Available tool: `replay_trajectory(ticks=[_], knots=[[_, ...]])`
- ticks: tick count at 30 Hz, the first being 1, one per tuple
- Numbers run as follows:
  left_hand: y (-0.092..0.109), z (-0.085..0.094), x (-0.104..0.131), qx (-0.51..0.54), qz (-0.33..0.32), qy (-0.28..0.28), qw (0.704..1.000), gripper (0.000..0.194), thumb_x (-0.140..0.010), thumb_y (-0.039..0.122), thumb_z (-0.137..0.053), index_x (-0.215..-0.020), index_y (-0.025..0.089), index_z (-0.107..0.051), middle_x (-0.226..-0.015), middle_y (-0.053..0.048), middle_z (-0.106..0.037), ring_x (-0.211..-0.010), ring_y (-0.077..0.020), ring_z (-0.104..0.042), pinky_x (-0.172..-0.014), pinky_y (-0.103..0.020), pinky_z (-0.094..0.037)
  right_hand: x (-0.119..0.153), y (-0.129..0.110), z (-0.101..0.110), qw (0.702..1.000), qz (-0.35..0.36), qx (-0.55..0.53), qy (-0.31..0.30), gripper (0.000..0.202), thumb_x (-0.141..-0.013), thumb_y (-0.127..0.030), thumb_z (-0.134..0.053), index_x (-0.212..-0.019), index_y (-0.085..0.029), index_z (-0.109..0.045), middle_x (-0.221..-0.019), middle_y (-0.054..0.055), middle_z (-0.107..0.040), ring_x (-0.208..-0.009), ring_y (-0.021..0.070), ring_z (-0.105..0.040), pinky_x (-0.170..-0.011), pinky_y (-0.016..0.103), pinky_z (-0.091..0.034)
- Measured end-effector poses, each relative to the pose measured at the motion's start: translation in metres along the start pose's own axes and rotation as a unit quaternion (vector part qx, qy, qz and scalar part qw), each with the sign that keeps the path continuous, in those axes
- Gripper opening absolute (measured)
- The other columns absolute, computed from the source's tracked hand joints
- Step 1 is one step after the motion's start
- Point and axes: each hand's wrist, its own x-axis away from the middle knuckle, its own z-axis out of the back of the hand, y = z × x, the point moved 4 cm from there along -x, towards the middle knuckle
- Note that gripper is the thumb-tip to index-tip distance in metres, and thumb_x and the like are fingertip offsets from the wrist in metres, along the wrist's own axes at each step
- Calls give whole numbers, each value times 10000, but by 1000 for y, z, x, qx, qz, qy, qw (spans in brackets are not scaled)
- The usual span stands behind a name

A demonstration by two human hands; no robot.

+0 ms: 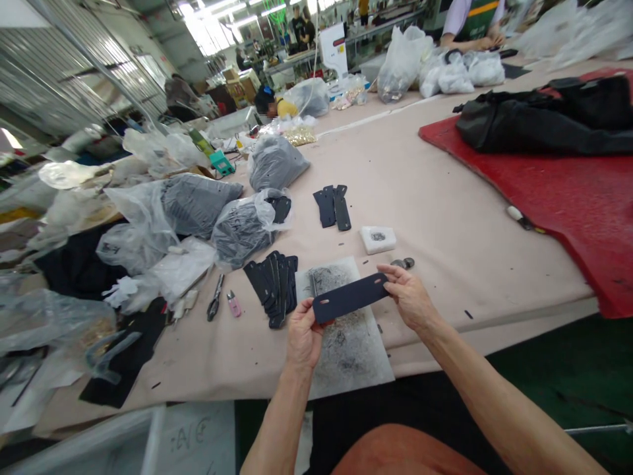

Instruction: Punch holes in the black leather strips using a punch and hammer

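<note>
A dark fabric strip [350,299] with rounded ends and a slot near each end is stretched between my two hands. My left hand [303,335] pinches its left end, and my right hand [408,295] grips the right end. Beneath it lies a white sheet [353,359] smudged with black marks. A fanned pile of similar dark strips [274,287] sits left of the sheet. Farther back are a few more strips [332,207]. Beyond my right hand stands a white block [378,240] with a black smudge on top, near small dark round pieces [403,263].
Black-handled snips [215,298] and a pink tool [233,303] lie to the left. Plastic bags of dark pieces [250,224] crowd the table's left side. At right, a black bag [548,119] rests on a red sheet [558,198]. A person [472,26] works across the table.
</note>
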Motion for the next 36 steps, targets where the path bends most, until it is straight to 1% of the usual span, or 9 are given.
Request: replay_trajectory(ticks=[5,10,15,18,24,30,36], knots=[[0,2,2,-3,11,-8,1000,409,-566,229,-871,-922,153,-685,-821,-34,-728,-610,-145,-665,-505,-243,-559,0,1,-3,1000,-4,17,0,466,-510,-148,-680,-974,-190,-678,-755,7,-737,-713,157,-652,-700,273,-479],[5,6,5,6,4,-9,1000,358,-568,228,-872,-869,133,-704,-802,-34,-721,-623,-140,-660,-508,-238,-562,-3,6,-2,1000,8,29,1,460,-524,-162,-693,-983,-190,-681,-757,6,-732,-725,163,-655,-705,282,-491],[8,6,12,-8,6,-46,999,376,-559,260,-892,-866,133,-716,-815,-33,-713,-646,-144,-655,-495,-235,-556,-4,11,-1,999,12,43,-2,440,-540,-174,-720,-979,-191,-687,-780,15,-736,-725,168,-656,-711,294,-503],[8,6,15,-25,2,-61,998,356,-576,277,-885,-853,135,-712,-789,-29,-703,-630,-143,-643,-492,-241,-554,-4,13,-2,999,13,48,-5,430,-545,-180,-715,-974,-193,-686,-795,23,-738,-735,175,-656,-709,300,-503],[11,-1,20,-40,-14,-80,996,277,-617,280,-856,-772,140,-675,-710,-9,-667,-578,-114,-604,-489,-212,-523,-8,14,-6,997,28,77,-15,406,-551,-188,-700,-956,-194,-681,-798,24,-729,-754,185,-650,-726,314,-496],[18,-9,25,-45,-20,-99,994,281,-644,303,-834,-767,140,-641,-666,-3,-644,-550,-100,-581,-532,-215,-522,-18,8,-15,997,41,58,-26,414,-528,-161,-678,-942,-183,-681,-783,18,-730,-717,162,-644,-709,294,-489],[22,-12,26,-88,-41,-97,991,292,-649,334,-827,-741,137,-631,-614,1,-617,-496,-97,-549,-492,-210,-479,-26,1,-21,996,58,64,-30,406,-533,-161,-685,-937,-193,-671,-782,11,-730,-715,165,-651,-709,298,-493]])
